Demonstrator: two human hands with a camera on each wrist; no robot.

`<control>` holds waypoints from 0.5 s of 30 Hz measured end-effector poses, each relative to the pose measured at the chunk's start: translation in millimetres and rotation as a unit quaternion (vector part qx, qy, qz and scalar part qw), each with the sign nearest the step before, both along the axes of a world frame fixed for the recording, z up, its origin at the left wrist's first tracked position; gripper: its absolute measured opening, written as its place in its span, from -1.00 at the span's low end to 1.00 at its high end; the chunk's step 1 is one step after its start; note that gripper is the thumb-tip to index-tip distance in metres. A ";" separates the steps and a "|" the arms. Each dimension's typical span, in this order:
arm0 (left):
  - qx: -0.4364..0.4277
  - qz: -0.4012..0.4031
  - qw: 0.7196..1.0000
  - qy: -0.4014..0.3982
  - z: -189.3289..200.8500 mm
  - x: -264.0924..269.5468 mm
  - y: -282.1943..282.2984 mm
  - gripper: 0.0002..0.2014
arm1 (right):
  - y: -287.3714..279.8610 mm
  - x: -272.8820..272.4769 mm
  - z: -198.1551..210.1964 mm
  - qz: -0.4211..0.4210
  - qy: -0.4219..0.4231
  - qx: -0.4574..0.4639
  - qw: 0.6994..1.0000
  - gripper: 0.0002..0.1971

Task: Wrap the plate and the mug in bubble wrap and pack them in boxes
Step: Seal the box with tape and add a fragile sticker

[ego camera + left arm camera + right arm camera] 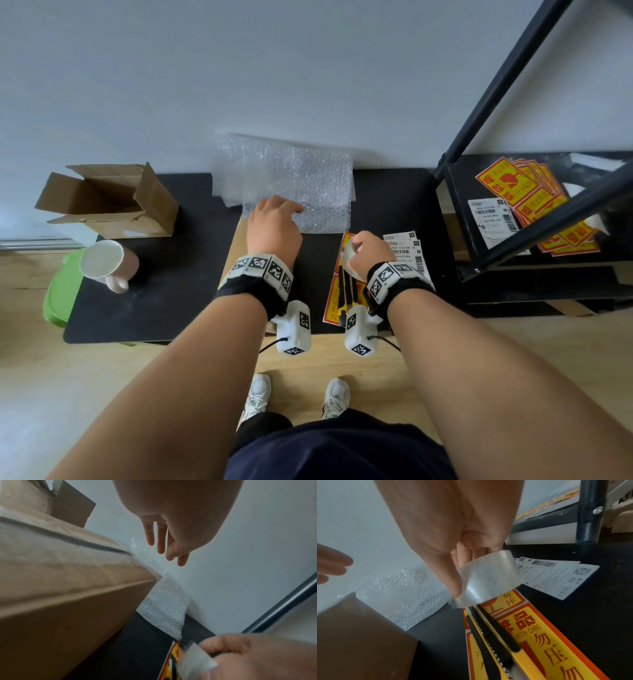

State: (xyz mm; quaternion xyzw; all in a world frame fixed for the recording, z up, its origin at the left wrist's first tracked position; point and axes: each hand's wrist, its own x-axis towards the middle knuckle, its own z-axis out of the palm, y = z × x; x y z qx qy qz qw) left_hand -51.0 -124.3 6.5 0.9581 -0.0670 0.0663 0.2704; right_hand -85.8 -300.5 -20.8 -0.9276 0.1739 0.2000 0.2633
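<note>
A sheet of bubble wrap (291,178) lies at the table's back and curls up against the wall. My left hand (275,222) hovers at its near edge with relaxed fingers, holding nothing; in the left wrist view its fingers (159,540) hang straight above a closed, taped brown box (68,581). My right hand (370,251) pinches a roll of clear tape (489,580) between thumb and fingers, just above a yellow utility knife (489,635). A pink mug (106,263) lies tilted at the left, beside a green plate (60,291). An open cardboard box (102,202) stands behind them.
The knife rests on yellow and red fragile stickers (334,308), with white shipping labels (407,250) beside them. A dark metal shelf frame (513,137) stands at the right, holding more stickers (534,202). The black table (154,308) ends in front of my feet.
</note>
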 end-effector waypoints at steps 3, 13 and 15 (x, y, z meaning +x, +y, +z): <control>0.000 0.021 1.000 0.018 3.5 5.8 21.2 -0.58 | 8.7 -0.7 4.0 0.003 0.034 -0.025 0.999 -0.70; -0.087 0.125 0.966 0.208 4.6 20.7 72.2 -0.65 | 47.9 13.5 29.7 -0.092 0.001 -0.025 0.995 -0.81; -0.103 0.140 0.959 0.225 5.1 20.5 77.0 -0.67 | 59.5 19.1 33.9 -0.089 -0.046 0.014 0.995 -0.84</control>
